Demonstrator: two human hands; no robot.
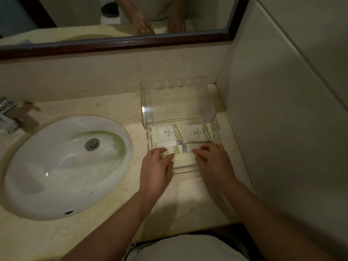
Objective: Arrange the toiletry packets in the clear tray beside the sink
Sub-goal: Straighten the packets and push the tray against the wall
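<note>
So you've got your left hand [156, 162] and right hand [211, 159] flat, fingers together, pressing the front packets [183, 159] from both ends inside the clear tray [148, 132] right of the sink [66, 166], probably squaring that row.

views: one, head-worn | faces: forward and steeply down | near: tabletop [113, 232] close, sink [62, 166] lower left, mirror [116, 42] along top edge | shared: none
</note>
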